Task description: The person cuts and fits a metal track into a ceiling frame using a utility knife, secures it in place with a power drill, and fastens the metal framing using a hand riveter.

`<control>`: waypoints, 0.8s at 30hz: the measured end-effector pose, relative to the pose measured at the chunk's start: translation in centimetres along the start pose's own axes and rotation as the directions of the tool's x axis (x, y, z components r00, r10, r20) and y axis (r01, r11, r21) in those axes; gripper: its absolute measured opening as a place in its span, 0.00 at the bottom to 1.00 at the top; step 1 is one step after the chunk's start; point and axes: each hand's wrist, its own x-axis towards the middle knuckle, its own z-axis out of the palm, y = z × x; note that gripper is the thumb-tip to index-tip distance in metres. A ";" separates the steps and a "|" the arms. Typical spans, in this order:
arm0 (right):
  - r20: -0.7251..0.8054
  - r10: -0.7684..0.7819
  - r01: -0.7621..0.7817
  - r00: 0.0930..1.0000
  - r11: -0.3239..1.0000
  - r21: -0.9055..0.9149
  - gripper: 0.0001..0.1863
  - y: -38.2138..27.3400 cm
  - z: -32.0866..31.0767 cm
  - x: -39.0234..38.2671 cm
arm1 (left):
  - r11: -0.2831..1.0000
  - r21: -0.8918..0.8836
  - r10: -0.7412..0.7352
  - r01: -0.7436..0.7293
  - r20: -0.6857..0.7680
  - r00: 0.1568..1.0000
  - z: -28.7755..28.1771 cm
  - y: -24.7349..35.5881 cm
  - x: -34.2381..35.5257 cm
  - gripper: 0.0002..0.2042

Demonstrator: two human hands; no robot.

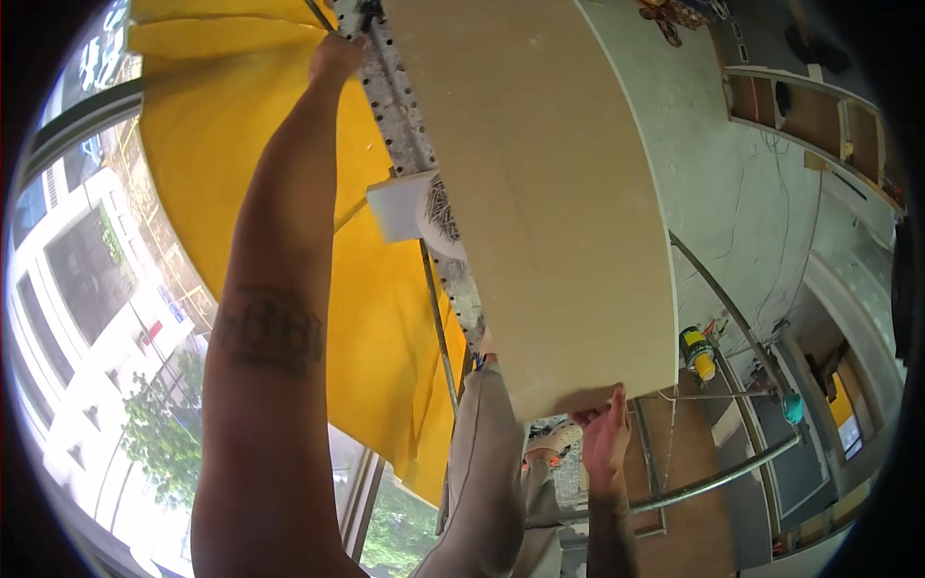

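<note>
A large beige drywall panel (540,193) is held overhead beside a yellow awning (241,144). The left hand (335,56) presses near its far edge, grip unclear; the right hand (602,433) grips its near edge.

My left hand (335,56) rests at the board's (540,193) far left edge, beside the perforated rail (400,106); my right hand (605,438) grips its near corner, apparently from below.
</note>
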 end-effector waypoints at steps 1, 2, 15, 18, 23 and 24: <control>0.000 -0.003 0.003 1.000 1.000 0.012 0.25 -0.7 0.5 -0.7 | 0.996 0.008 -0.088 0.088 0.103 0.991 0.6 -0.4 2.2 0.27; 0.007 0.036 -0.036 0.999 0.999 -0.039 0.22 -1.0 0.6 -1.2 | 0.997 0.006 -0.075 0.075 0.108 0.991 1.1 -0.2 3.1 0.27; 0.064 0.057 -0.047 0.996 0.988 -0.145 0.22 1.1 1.0 -3.2 | 0.334 -0.790 -0.256 0.515 0.449 0.856 8.4 -0.9 1.4 0.22; 0.104 0.058 -0.023 0.993 0.952 -0.305 0.22 0.9 0.0 -3.4 | 0.202 -0.871 0.029 0.447 0.462 0.886 6.8 1.3 -4.1 0.22; 0.079 0.100 -0.080 0.992 0.971 -0.224 0.23 0.0 2.0 -4.0 | 0.774 -0.582 0.080 0.248 0.479 0.874 -0.8 0.5 -15.4 0.14; 0.061 0.008 0.002 0.998 0.986 -0.165 0.23 0.4 1.8 -4.1 | 0.617 -0.693 0.080 0.373 0.527 0.846 -2.6 0.4 -18.0 0.13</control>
